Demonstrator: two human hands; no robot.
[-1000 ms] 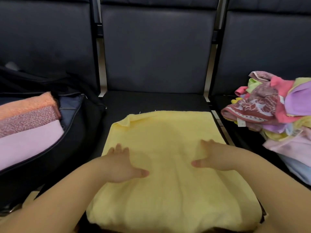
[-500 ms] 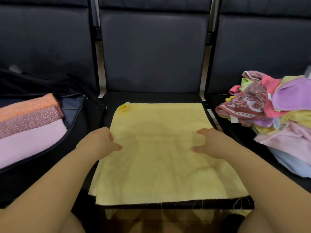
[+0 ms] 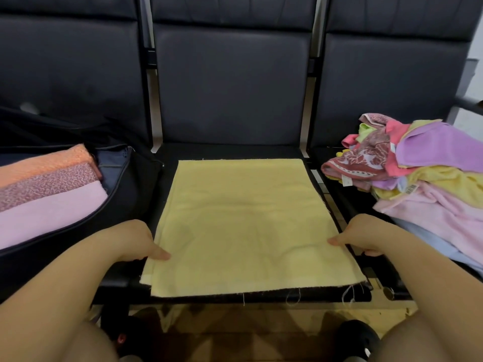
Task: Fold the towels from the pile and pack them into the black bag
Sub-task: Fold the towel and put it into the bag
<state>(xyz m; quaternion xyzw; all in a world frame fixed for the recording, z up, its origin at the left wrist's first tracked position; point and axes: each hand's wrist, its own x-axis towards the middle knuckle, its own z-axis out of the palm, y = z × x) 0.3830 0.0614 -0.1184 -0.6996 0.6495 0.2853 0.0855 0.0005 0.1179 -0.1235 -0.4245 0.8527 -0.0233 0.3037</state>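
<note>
A yellow towel [image 3: 245, 220] lies flat on the middle black seat, folded into a rectangle. My left hand [image 3: 133, 240] grips its left edge, thumb on top. My right hand [image 3: 363, 237] grips its right edge in the same way, fingers curled under. On the left seat sits the open black bag [image 3: 125, 194] with three folded towels inside: orange [image 3: 44, 164], speckled pink [image 3: 49, 184] and pale pink [image 3: 49, 212]. The pile of unfolded towels [image 3: 423, 178] rests on the right seat, in purple, pink, yellow, light blue and a patterned maroon.
Three black padded chair backs [image 3: 232, 84] stand behind the seats. The middle seat's front edge [image 3: 261, 296] runs just below the towel, with loose threads hanging. Below it I see a brown floor and dark shoes [image 3: 355, 338].
Both hands slid from the top of the yellow towel outward to its side edges and took hold of them. The towel now lies flatter, its far left corner smoothed out.
</note>
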